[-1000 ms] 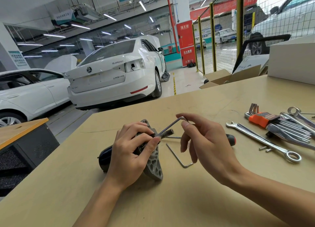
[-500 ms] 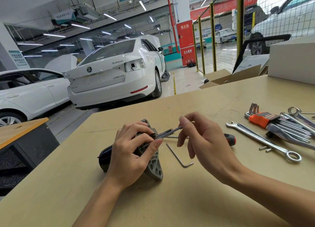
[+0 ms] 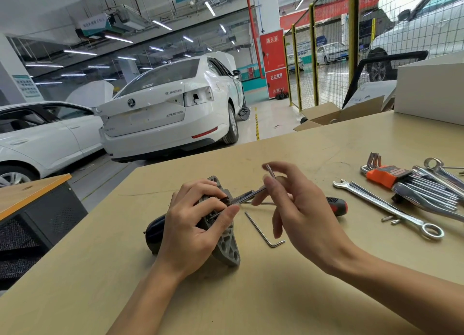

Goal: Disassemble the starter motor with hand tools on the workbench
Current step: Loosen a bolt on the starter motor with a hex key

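From the head view, the left hand (image 3: 193,224) is gripping the starter motor (image 3: 226,246), which is lying on the workbench (image 3: 251,297) near centre, while the right hand (image 3: 301,209), at 3 o'clock of it, is pinching a hex key (image 3: 247,196) whose long arm is running into the motor's top and whose short arm is sticking up at 12 o'clock. A second hex key (image 3: 261,230) is lying on the bench just at 3 o'clock of the motor, a screwdriver (image 3: 337,205) is showing behind the right hand, and further at 3 o'clock a wrench (image 3: 386,206), two small bolts (image 3: 390,219) and a hex key set (image 3: 411,184) are lying.
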